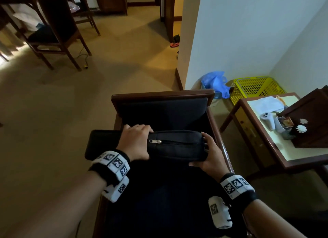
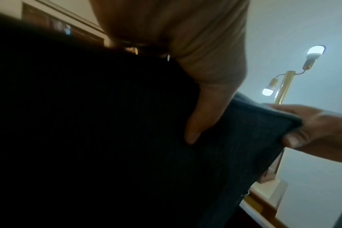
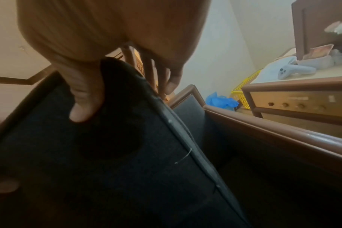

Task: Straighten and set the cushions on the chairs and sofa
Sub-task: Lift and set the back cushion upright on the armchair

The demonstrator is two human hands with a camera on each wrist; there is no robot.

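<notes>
Both forearms reaching forward and down over a wooden armchair point(image 1: 161, 96), wrists banded with marker tags. Left hand point(image 1: 135, 142) set over the near edge of a dark cushion point(image 1: 177, 145), fingers curled across its top, thumb pressed into the fabric on the near face, as seen from the left wrist. A firm grip, closed around the cushion's left part beside the zipper pull point(image 1: 155, 141). Right hand point(image 1: 210, 155) clasping the cushion's right end, fingers hooked over the far side, thumb under the near corner; grip closed on that end too. Cushion held on edge, zipper side up, between the armrests and above the dark seat point(image 1: 159, 202), in front of the padded backrest. Another dark pad point(image 1: 101, 143) sticking out past the left armrest. To the right, a small surface point(image 1: 266, 149) carrying a white controller point(image 1: 268, 120); a yellow basket point(image 1: 255, 88) and blue bag point(image 1: 214, 81) on the floor by the wall.
</notes>
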